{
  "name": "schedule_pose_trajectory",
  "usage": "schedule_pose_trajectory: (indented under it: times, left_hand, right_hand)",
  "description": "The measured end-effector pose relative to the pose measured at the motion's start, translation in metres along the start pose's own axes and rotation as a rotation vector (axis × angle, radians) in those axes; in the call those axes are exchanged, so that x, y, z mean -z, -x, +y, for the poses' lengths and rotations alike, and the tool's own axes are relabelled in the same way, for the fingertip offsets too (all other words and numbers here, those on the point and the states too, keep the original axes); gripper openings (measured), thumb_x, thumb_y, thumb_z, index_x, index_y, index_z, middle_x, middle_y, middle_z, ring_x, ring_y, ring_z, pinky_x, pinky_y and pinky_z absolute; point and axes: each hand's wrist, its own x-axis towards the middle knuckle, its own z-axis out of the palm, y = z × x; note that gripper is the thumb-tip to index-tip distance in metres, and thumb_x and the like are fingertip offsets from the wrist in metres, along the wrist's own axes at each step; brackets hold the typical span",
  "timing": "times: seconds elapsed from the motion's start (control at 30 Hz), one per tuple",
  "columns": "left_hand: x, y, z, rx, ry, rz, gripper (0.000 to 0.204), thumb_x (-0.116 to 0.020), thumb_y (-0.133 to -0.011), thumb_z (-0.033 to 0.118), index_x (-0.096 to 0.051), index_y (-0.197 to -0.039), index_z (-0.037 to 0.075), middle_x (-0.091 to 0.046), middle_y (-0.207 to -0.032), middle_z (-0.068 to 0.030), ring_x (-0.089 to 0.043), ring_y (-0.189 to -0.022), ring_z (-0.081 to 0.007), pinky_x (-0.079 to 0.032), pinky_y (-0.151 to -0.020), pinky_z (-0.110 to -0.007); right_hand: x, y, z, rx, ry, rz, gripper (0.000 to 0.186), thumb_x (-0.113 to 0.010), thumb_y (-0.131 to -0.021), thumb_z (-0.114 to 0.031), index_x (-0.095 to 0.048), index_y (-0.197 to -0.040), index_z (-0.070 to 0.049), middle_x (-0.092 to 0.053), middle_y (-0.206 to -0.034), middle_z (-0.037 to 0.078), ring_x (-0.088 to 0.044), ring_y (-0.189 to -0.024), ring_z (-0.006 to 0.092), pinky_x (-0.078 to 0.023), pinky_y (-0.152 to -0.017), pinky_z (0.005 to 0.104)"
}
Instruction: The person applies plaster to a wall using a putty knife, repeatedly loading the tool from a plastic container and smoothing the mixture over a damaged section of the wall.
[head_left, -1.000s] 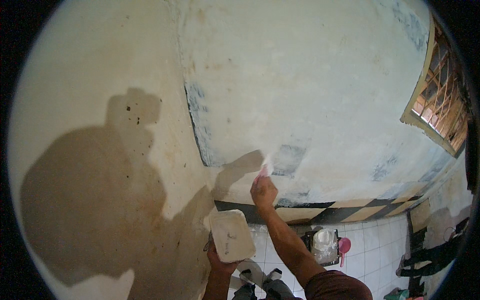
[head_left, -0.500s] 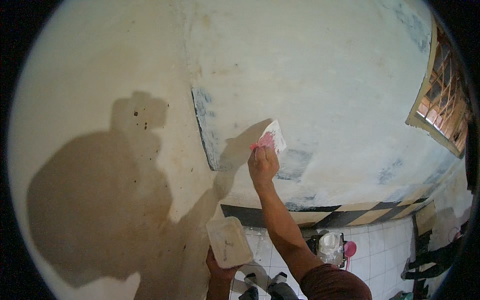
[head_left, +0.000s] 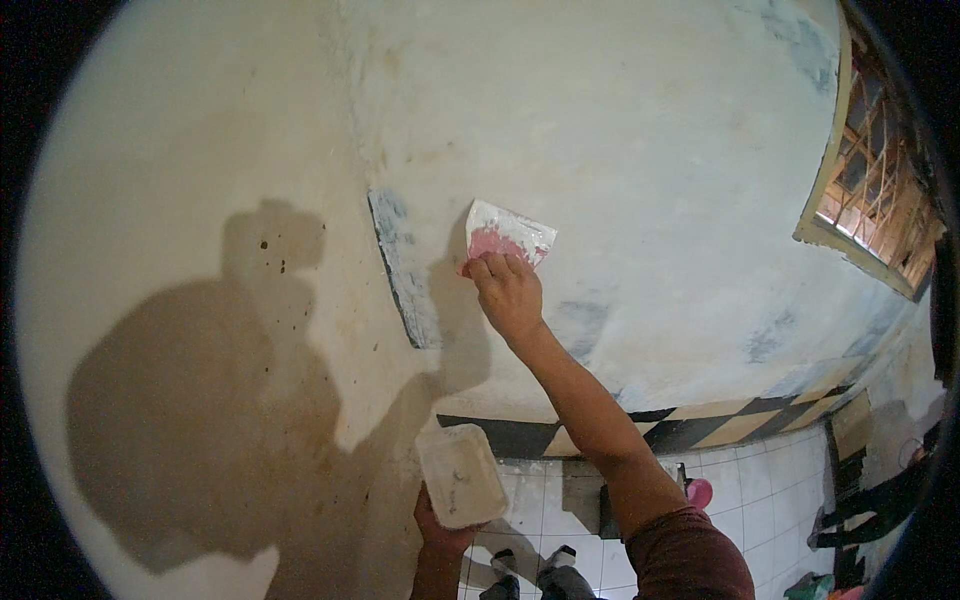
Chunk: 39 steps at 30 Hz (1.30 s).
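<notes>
One rectangular white tray (head_left: 461, 476) is gripped from below by the left hand (head_left: 440, 530), fingers clamped on its lower end, its long axis tilted up and slightly left. One pink scraper (head_left: 505, 240), smeared white, is pressed flat on the wall (head_left: 650, 150) by the right hand (head_left: 510, 295), fingers closed on it, its blade edge pointing up-right. One barred window (head_left: 875, 200) is seen at far right.

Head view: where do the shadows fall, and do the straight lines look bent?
Head view: the person's large dark shadow lies on the wall at left; the right hand with its pink scraper casts a smaller one beside it; the window frame and checkered band curve near the rim.
</notes>
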Motion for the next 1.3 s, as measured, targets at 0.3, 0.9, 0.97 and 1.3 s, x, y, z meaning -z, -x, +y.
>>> schedule_pose_trajectory:
  times: [0.3, 0.9, 0.97, 1.3]
  left_hand:
    - [-0.020, -0.019, -0.016, 0.060, -0.212, 0.158, 0.061, -0.039, -0.093, 0.056, -0.046, -0.139, 0.017, -0.053, -0.133, -0.0103, -0.051, -0.122, -0.0373, -0.042, -0.094, -0.064]
    - [-0.062, -0.068, -0.082, 0.375, -0.177, -0.029, 0.060, -0.046, -0.090, 0.053, -0.050, -0.135, 0.014, -0.057, -0.131, -0.0089, -0.058, -0.116, -0.0347, -0.046, -0.093, -0.061]
    - [-0.058, -0.076, -0.090, 0.406, -0.159, -0.077, 0.060, -0.046, -0.090, 0.053, -0.050, -0.136, 0.014, -0.056, -0.132, -0.0088, -0.057, -0.117, -0.0346, -0.045, -0.094, -0.061]
    - [-0.093, -0.089, -0.125, 0.421, -0.207, -0.033, 0.058, -0.049, -0.090, 0.051, -0.052, -0.134, 0.014, -0.055, -0.133, -0.0104, -0.054, -0.121, -0.0326, -0.043, -0.099, -0.058]
  right_hand:
    - [-0.018, 0.206, 0.011, -0.199, -0.306, -0.784, 0.034, -0.064, -0.083, -0.022, -0.059, -0.112, -0.005, -0.062, -0.117, 0.016, -0.061, -0.103, 0.0368, -0.051, -0.086, 0.0456]
    - [0.231, 0.177, -0.019, -1.635, -1.352, 0.630, 0.013, -0.061, -0.087, -0.008, -0.064, -0.098, -0.004, -0.065, -0.091, 0.002, -0.061, -0.079, 0.0132, -0.050, -0.068, 0.0257]
    - [0.222, 0.205, -0.020, -1.731, -1.208, 0.395, 0.017, -0.060, -0.088, -0.005, -0.063, -0.104, -0.002, -0.066, -0.092, 0.003, -0.063, -0.076, 0.0138, -0.051, -0.066, 0.0271]
    - [0.246, 0.214, -0.015, -1.248, -0.556, -0.176, 0.022, -0.061, -0.085, -0.008, -0.061, -0.103, 0.005, -0.067, -0.092, 0.013, -0.062, -0.083, 0.0172, -0.050, -0.076, 0.0328]
